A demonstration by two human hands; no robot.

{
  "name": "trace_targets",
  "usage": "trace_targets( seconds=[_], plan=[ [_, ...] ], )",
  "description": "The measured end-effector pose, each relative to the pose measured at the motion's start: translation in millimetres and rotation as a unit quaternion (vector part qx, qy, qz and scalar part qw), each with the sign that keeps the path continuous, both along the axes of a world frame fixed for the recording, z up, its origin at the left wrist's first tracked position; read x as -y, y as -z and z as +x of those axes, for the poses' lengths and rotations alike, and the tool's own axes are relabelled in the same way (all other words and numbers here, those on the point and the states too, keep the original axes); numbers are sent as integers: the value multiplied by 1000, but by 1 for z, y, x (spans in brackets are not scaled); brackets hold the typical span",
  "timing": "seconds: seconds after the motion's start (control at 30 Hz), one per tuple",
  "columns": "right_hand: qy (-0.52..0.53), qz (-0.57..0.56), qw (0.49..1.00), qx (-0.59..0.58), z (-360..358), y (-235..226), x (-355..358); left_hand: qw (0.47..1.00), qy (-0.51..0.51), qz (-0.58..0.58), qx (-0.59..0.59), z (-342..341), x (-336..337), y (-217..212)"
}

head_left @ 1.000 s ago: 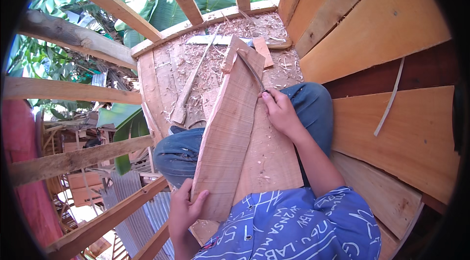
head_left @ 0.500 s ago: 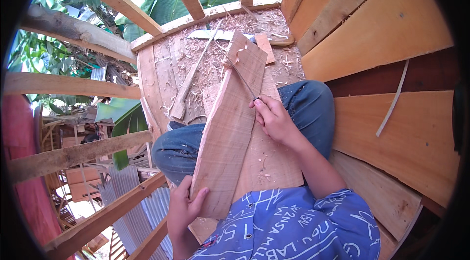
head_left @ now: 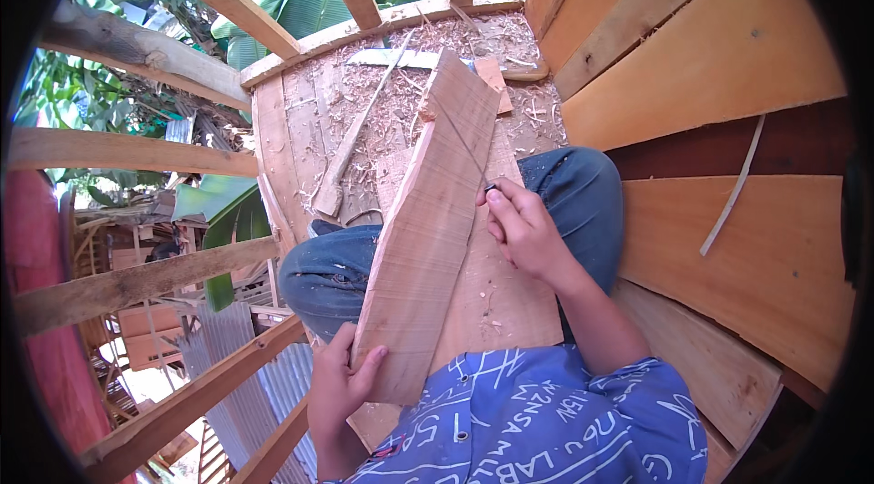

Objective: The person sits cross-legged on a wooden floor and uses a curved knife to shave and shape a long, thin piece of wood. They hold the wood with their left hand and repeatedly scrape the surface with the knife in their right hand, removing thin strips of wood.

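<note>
A thick wooden plank [head_left: 423, 238] lies aslant over my lap, its far end angled and freshly cut. My left hand [head_left: 344, 375] grips the plank's near left edge, thumb on top and fingers underneath. In my right hand [head_left: 519, 224] is a thin-bladed knife [head_left: 466, 145], fingers wrapped round its handle, which they mostly hide. Its blade reaches up and left across the plank's face toward the far end. Beneath the plank lies a wider, paler board [head_left: 505, 288] with a few wood chips on it.
A long-bladed saw or machete [head_left: 401, 58] with a wooden handle lies beyond the plank, near a small wood offcut [head_left: 492, 83]. A long stick [head_left: 350, 161] rests among shavings on the floorboards. Wooden rails [head_left: 137, 156] stand at left, a board wall [head_left: 710, 56] at right.
My right hand has drawn the knife slightly back toward me and to the right. Curled shavings at the plank's far end have come away. My left hand keeps its grip.
</note>
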State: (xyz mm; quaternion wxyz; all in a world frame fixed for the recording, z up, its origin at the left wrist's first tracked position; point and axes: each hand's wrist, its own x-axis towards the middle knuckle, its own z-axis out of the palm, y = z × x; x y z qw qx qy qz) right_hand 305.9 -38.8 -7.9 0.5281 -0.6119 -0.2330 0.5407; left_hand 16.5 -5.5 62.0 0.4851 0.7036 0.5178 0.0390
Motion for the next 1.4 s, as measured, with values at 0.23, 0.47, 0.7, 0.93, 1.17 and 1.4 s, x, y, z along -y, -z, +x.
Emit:
trace_targets(
  seconds=[0.23,0.47,0.7,0.93,1.17,1.4],
  plan=[
    [-50,61,990,114,-20,10,4,998,13,55,-26,9,7,-15],
    [-134,54,957,251,-19,7,29,990,22,106,-91,7,7,-33],
    [-123,43,959,253,-17,3,39,981,38,154,-113,2,11,-41],
    [-134,-27,936,324,-4,-3,61,985,144,39,-81,4,27,-22],
    [-160,-100,892,410,6,-15,99,952,256,-24,-167,29,26,-13],
    [-182,-179,860,441,5,-27,114,947,268,25,-173,27,35,5]
  ],
)
